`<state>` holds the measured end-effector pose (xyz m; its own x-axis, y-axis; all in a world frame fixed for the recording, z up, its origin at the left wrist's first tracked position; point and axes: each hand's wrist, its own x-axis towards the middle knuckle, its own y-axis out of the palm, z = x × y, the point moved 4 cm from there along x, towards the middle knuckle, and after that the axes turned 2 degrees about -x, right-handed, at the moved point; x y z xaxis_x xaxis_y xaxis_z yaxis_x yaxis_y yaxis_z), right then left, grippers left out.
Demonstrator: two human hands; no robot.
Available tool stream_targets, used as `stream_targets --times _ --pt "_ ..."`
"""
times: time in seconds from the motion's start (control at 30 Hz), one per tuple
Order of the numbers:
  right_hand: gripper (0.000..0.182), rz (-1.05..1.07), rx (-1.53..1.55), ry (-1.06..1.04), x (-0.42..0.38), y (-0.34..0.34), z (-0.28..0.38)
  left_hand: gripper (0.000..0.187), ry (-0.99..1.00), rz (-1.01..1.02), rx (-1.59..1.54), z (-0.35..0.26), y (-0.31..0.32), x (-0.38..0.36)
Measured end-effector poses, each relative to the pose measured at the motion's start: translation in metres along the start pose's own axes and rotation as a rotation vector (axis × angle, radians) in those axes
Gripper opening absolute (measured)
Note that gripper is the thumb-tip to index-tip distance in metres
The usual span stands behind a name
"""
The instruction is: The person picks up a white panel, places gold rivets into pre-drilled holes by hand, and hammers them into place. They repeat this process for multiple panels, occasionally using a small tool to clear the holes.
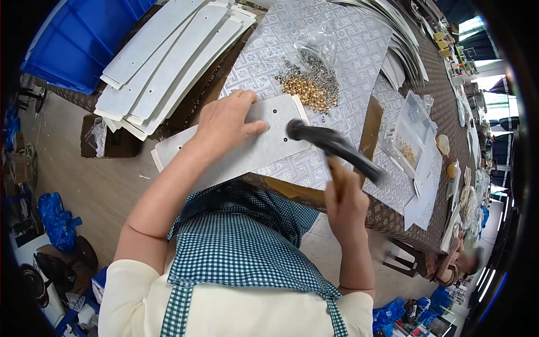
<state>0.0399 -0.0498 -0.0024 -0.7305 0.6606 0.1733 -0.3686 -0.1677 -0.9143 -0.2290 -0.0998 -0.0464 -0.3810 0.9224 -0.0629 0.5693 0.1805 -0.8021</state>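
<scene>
My left hand (229, 119) lies on a white panel (247, 149) near its far edge, fingers spread and pressing on it. Small dark rings show in the panel beside that hand. In my right hand (344, 199) is a hammer (335, 147), its fingers wrapped round the wooden handle. The dark hammer head is slightly blurred and its face is over the panel's right end, close to a dark ring; whether they touch is unclear. Beyond the panel lies a pile of gold-coloured and silvery metal pieces (311, 90), partly in a clear bag.
White panels (174, 62) are stacked at the upper left, beside a blue crate (84, 45). A clear plastic box (407, 137) with small gold pieces stands on the right. Curved strips (396, 45) lie at the far side. Another person (457, 264) is at the lower right.
</scene>
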Motion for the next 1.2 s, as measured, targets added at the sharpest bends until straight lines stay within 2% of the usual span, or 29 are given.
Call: stream_targets --times 0.03,0.13,0.2,0.23,0.27,0.3,0.4,0.43,0.5,0.57,0.7,0.77,0.8,0.87,0.9,1.0,1.03,1.1,1.13,1.17,1.2 --pt "0.031 0.179 -0.087 0.109 0.002 0.017 -0.004 0.052 -0.008 0.005 -0.003 -0.001 -0.001 0.001" --pt "0.030 0.075 -0.004 0.115 0.009 -0.008 0.000 0.050 0.006 -0.017 -0.006 -0.001 -0.002 0.003" --pt "0.029 -0.107 0.129 0.092 0.002 -0.027 0.002 0.049 0.006 -0.017 -0.006 0.000 0.000 0.001" --pt "0.031 -0.344 0.308 0.027 0.001 -0.033 0.006 0.049 0.002 -0.017 -0.006 0.000 0.000 0.001" --pt "0.032 -0.497 0.651 0.132 -0.007 -0.039 0.011 0.049 0.000 -0.015 -0.005 0.000 0.000 0.001" --pt "0.033 -0.526 0.681 0.033 -0.006 -0.047 0.017 0.049 0.011 -0.023 -0.001 0.000 0.000 0.001" --pt "0.031 -0.471 0.619 -0.016 -0.012 -0.033 0.009 0.050 0.027 -0.037 0.001 -0.001 -0.001 0.000" --pt "0.030 -0.411 0.582 0.107 -0.015 -0.016 0.006 0.049 0.016 -0.034 -0.008 -0.002 -0.001 -0.001" --pt "0.019 0.086 0.008 0.055 0.000 0.008 0.001 0.050 0.001 -0.031 -0.021 -0.001 -0.001 -0.001" --pt "0.021 0.240 0.069 0.218 -0.012 0.025 -0.024 0.051 0.003 -0.029 -0.025 0.001 0.001 0.000" --pt "0.024 0.275 0.254 0.426 -0.021 -0.005 -0.054 0.049 0.017 -0.042 -0.035 0.001 0.000 0.000" --pt "0.027 0.146 0.208 0.403 -0.028 -0.012 -0.070 0.047 0.025 -0.033 -0.025 0.001 -0.002 0.001" --pt "0.030 0.164 0.127 0.487 -0.032 -0.014 -0.082 0.047 0.022 0.026 -0.169 0.005 -0.002 0.003" --pt "0.032 -0.005 -0.112 0.279 -0.032 -0.017 -0.091 0.046 0.007 0.142 -0.442 0.015 -0.006 0.012" --pt "0.031 -0.097 -0.202 0.248 -0.028 -0.021 -0.085 0.047 -0.073 0.261 -0.474 0.012 -0.013 0.015" --pt "0.033 -0.322 0.004 0.158 -0.025 -0.026 -0.070 0.040 -0.067 -0.009 -1.006 0.005 -0.013 0.015" --pt "0.037 -0.257 0.354 0.289 -0.026 -0.017 -0.066 0.039 -0.093 -0.080 -1.136 0.000 -0.014 0.012" --pt "0.042 -0.217 0.829 0.302 -0.020 0.009 -0.048 0.038 -0.162 -0.138 -1.364 -0.003 -0.009 0.009" --pt "0.045 -0.159 0.901 0.285 -0.011 0.012 -0.033 0.035 -0.157 -0.160 -1.435 -0.006 -0.006 0.006" --pt "0.040 -0.252 0.965 0.273 -0.006 0.024 -0.027 0.033 -0.153 -0.184 -1.506 -0.008 -0.002 0.001" --pt "0.036 -0.232 1.039 0.333 -0.006 0.029 -0.029 0.032 -0.133 -0.171 -1.500 -0.006 0.001 -0.005"
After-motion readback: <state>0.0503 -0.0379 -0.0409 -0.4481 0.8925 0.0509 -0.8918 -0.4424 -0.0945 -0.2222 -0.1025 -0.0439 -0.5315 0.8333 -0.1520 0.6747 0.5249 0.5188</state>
